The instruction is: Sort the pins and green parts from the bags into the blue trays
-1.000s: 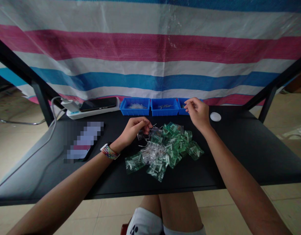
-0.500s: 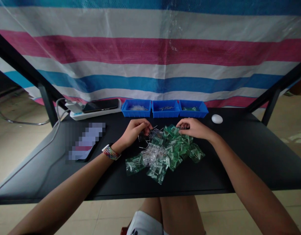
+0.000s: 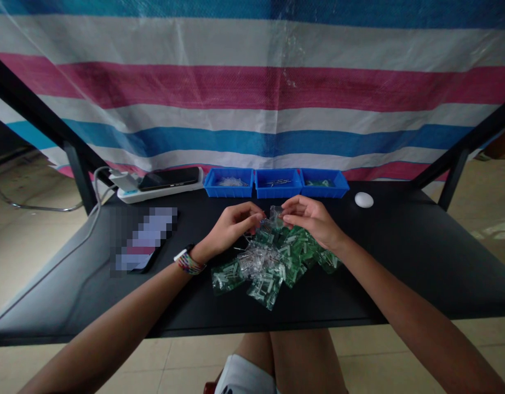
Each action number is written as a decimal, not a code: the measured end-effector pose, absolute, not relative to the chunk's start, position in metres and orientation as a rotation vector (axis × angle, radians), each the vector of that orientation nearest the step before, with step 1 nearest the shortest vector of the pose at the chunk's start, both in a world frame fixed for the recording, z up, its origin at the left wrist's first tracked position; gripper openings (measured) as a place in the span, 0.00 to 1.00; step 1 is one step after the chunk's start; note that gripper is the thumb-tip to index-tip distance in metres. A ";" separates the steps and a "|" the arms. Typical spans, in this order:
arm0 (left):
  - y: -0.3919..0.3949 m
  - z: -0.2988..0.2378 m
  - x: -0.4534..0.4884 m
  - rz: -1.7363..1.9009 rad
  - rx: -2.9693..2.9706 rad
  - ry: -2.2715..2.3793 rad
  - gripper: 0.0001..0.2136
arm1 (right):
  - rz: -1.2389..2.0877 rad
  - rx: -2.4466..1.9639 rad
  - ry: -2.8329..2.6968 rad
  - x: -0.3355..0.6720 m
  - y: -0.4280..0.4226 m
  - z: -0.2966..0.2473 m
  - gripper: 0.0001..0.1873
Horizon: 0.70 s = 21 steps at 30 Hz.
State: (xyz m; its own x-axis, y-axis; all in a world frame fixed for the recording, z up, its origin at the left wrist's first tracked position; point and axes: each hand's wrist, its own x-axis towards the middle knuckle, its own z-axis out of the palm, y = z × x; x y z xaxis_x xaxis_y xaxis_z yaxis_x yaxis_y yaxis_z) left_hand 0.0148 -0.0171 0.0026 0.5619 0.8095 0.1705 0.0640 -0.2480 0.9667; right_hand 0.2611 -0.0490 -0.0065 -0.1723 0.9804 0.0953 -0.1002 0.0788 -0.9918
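Note:
A heap of small green and clear plastic packets [image 3: 277,260] lies in the middle of the black table [image 3: 400,257]. Just above the heap's far edge, my left hand [image 3: 231,227] and my right hand [image 3: 312,219] meet. Both pinch the same small clear packet [image 3: 274,214], one from each side. A beaded band sits on my left wrist. Loose thin metal pins lie among the packets near my left hand.
Three blue trays [image 3: 277,183] stand in a row at the table's back edge. A white power strip [image 3: 154,189] with a dark phone on it lies back left. Another phone [image 3: 143,246] lies left. A white round object [image 3: 363,200] sits back right.
My right hand came back from the right blue tray to the heap, then rose to meet my left hand. Both now pinch one clear packet.

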 end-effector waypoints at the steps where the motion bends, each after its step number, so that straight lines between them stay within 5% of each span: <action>1: -0.019 0.002 0.016 0.840 1.687 0.732 0.17 | 1.309 -0.983 -1.316 0.257 -0.051 -0.008 0.19; 9: -0.020 -0.006 0.020 0.856 1.675 0.708 0.15 | 1.294 -0.967 -1.358 0.242 -0.061 -0.010 0.20; 15: -0.020 -0.001 0.020 0.853 1.635 0.714 0.17 | 1.165 -1.002 -1.426 0.240 -0.064 -0.014 0.10; 21: -0.017 -0.001 0.014 0.790 1.678 0.756 0.29 | 0.787 -1.018 -1.539 0.241 -0.068 -0.011 0.03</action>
